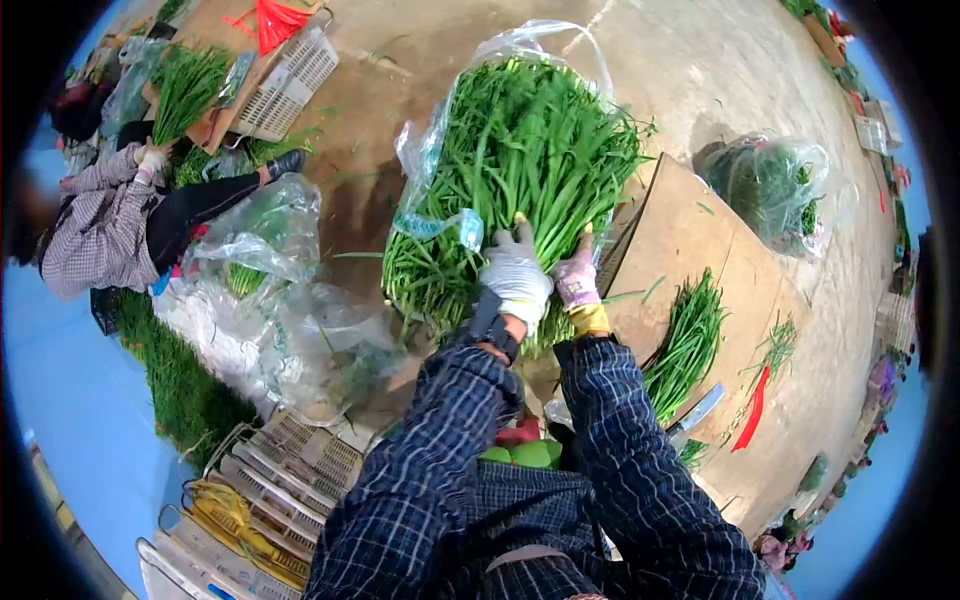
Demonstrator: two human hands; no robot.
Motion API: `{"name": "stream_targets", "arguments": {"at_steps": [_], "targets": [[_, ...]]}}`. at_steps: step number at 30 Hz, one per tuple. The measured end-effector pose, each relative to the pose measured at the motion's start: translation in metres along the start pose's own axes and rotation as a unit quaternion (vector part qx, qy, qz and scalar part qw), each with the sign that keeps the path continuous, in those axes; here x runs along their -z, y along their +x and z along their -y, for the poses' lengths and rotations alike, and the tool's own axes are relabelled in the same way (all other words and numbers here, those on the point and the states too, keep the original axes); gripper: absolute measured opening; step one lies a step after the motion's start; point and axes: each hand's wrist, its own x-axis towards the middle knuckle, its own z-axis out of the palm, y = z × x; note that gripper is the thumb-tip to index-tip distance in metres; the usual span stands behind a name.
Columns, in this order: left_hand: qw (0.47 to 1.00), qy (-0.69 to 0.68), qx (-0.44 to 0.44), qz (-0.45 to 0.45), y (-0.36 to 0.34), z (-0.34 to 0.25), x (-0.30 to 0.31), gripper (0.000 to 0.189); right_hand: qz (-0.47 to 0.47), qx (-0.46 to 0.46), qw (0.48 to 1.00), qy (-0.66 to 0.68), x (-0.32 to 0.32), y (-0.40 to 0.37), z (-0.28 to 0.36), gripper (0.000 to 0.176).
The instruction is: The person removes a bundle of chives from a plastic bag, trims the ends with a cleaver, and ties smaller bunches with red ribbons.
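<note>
My left hand [516, 278], in a grey-white glove, is closed on the near part of a big heap of long-leaved greens [535, 140]. One fingertip points up among the leaves. Close beside it, my right hand [577, 277] wears a pinkish-white glove with a yellow cuff and grips the right side of the same greens, one finger stretched upward. Leaves fan out between the two hands; the remaining fingers are partly hidden. Clear plastic [420, 165] lies around the heap's left and far edges.
Right, cardboard [690, 235] carries a smaller bunch of greens [690, 340], a knife [697, 408] and a red strip [752, 410]. Beyond is a bagged bundle [765, 190]. Stacked crates [280, 480] stand near left. Another person [110, 225] holds greens at far left, near a crate [290, 85].
</note>
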Motion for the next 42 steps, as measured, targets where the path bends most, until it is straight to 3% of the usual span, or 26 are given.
{"name": "stream_targets", "arguments": {"at_steps": [1, 4, 6, 7, 9, 11, 14, 15, 17, 18, 19, 20, 21, 22, 24, 25, 27, 29, 31, 32, 33, 35, 37, 39, 40, 42], "targets": [[1.000, 0.006, 0.001, -0.014, 0.000, -0.003, -0.008, 0.089, -0.076, 0.080, 0.989, -0.099, -0.002, -0.007, -0.001, 0.082], [1.000, 0.003, 0.001, 0.011, 0.005, -0.004, 0.003, 0.087, 0.015, -0.012, 0.998, -0.066, 0.004, 0.006, -0.002, 0.087], [1.000, -0.013, -0.001, 0.024, 0.006, 0.001, 0.016, 0.091, -0.009, 0.066, 0.996, -0.054, 0.008, 0.000, 0.011, 0.089], [1.000, -0.002, 0.002, 0.029, 0.008, 0.005, 0.019, 0.095, 0.060, -0.016, 0.998, -0.014, 0.020, -0.017, 0.047, 0.092], [1.000, -0.009, -0.002, 0.007, 0.011, 0.015, 0.016, 0.098, 0.104, -0.075, 0.990, 0.066, 0.018, 0.005, 0.038, 0.094], [1.000, -0.001, 0.012, 0.009, 0.010, 0.016, 0.020, 0.098, 0.023, -0.030, 0.991, -0.125, 0.044, -0.038, 0.091, 0.089], [1.000, -0.016, 0.006, 0.013, 0.003, 0.021, 0.029, 0.095, -0.174, 0.159, 0.939, -0.251, 0.061, -0.066, 0.150, 0.066], [1.000, -0.018, 0.011, 0.013, 0.001, 0.026, 0.027, 0.095, -0.194, 0.304, 0.907, -0.218, 0.056, -0.071, 0.172, 0.065], [0.997, -0.037, -0.041, -0.055, 0.000, 0.035, 0.015, 0.088, -0.078, 0.414, 0.892, -0.165, 0.027, -0.062, 0.213, 0.063], [0.994, -0.020, -0.106, -0.033, 0.003, 0.048, 0.006, 0.061, -0.057, 0.383, 0.892, -0.233, -0.001, -0.052, 0.216, 0.062], [0.991, -0.094, -0.074, 0.059, -0.011, 0.052, 0.037, 0.038, -0.036, 0.352, 0.886, -0.298, -0.026, -0.043, 0.214, 0.061], [0.985, -0.129, -0.112, -0.031, -0.020, 0.063, 0.046, 0.032, 0.007, 0.312, 0.879, -0.361, -0.036, -0.038, 0.212, 0.060], [0.977, -0.123, -0.168, -0.041, -0.030, 0.079, 0.070, 0.036, 0.050, 0.269, 0.865, -0.421, -0.044, -0.034, 0.209, 0.059], [0.975, -0.178, -0.104, -0.083, -0.043, 0.089, 0.088, 0.034, 0.057, 0.266, 0.838, -0.472, -0.050, -0.029, 0.200, 0.060], [0.951, -0.201, -0.073, -0.222, -0.032, 0.125, 0.097, 0.054, 0.036, 0.287, 0.839, -0.460, -0.056, -0.028, 0.187, 0.060], [0.969, -0.128, 0.009, -0.209, -0.015, 0.138, 0.103, 0.063, 0.031, 0.289, 0.841, -0.456, -0.057, -0.027, 0.185, 0.060], [0.962, 0.001, 0.036, -0.272, 0.033, 0.170, 0.068, 0.083, 0.029, 0.294, 0.843, -0.449, -0.059, -0.025, 0.182, 0.060], [0.954, -0.237, 0.036, -0.182, 0.088, 0.202, 0.023, 0.076, 0.022, 0.299, 0.845, -0.443, -0.057, -0.023, 0.181, 0.061], [0.972, -0.223, 0.004, -0.075, 0.098, 0.199, 0.024, 0.064, 0.035, 0.281, 0.849, -0.447, -0.058, -0.023, 0.184, 0.061], [0.981, -0.170, 0.032, -0.089, 0.100, 0.197, 0.024, 0.045, 0.042, 0.282, 0.852, -0.439, -0.056, -0.023, 0.182, 0.062], [0.980, -0.173, 0.034, -0.087, 0.109, 0.211, 0.015, 0.045, 0.040, 0.283, 0.853, -0.438, -0.057, -0.023, 0.180, 0.062], [0.937, -0.297, 0.070, -0.168, 0.129, 0.258, 0.004, 0.031, 0.042, 0.285, 0.848, -0.445, -0.057, -0.021, 0.177, 0.062], [0.813, -0.495, 0.097, -0.291, 0.139, 0.321, -0.008, 0.021, 0.047, 0.286, 0.853, -0.433, -0.056, -0.020, 0.175, 0.062], [0.934, -0.169, 0.217, -0.229, 0.141, 0.356, -0.019, 0.021, 0.040, 0.300, 0.854, -0.423, -0.055, -0.019, 0.172, 0.063], [0.959, -0.044, 0.226, -0.167, 0.142, 0.367, -0.028, 0.021, 0.039, 0.302, 0.852, -0.425, -0.056, -0.019, 0.171, 0.063], [0.985, 0.000, 0.165, -0.040, 0.133, 0.355, -0.032, 0.024, 0.028, 0.306, 0.854, -0.420, -0.058, -0.017, 0.168, 0.064]]}}
